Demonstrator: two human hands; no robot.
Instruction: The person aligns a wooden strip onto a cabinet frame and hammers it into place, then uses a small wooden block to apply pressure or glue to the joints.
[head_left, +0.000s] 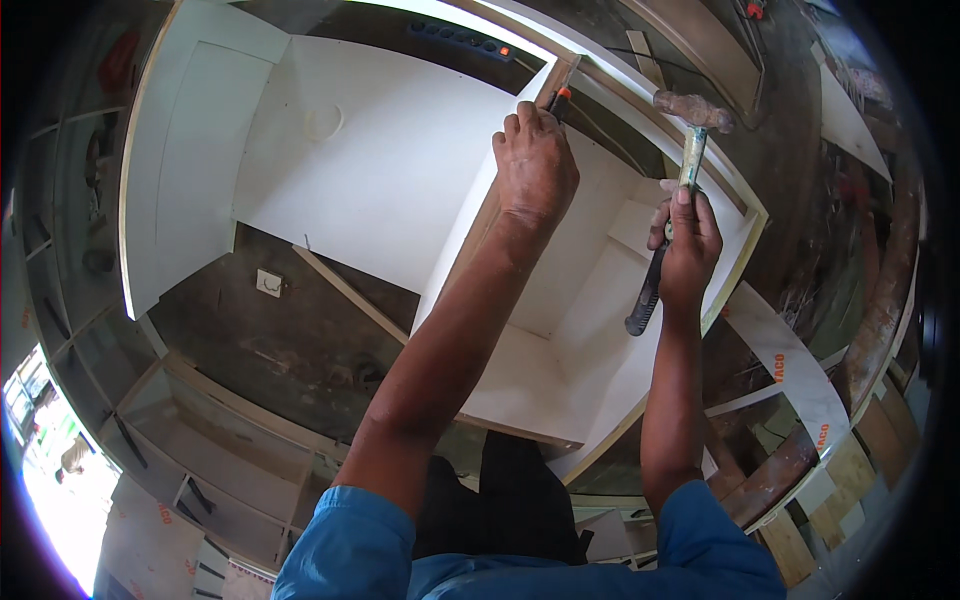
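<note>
My left hand point(538, 165) is closed around the black-and-orange handle of a chisel point(564, 94). Its metal blade points away from me and meets the wooden edge of a white cabinet frame point(470, 235) where a divider joins the far rail; the exact contact is too small to tell. To the right, my right hand point(688, 240) grips a hammer point(692, 150) partway along its handle. The rusty head is raised above the cabinet's right side, apart from the chisel. The black end of the handle sticks out below my fingers.
A white side panel point(190, 160) stands at the left. Past the far rail lies a black power strip point(460, 40) with a lit orange switch. A small white socket plate point(269, 283) and a wooden strip point(350, 290) lie lower left. Boards point(790, 350) lean at the right.
</note>
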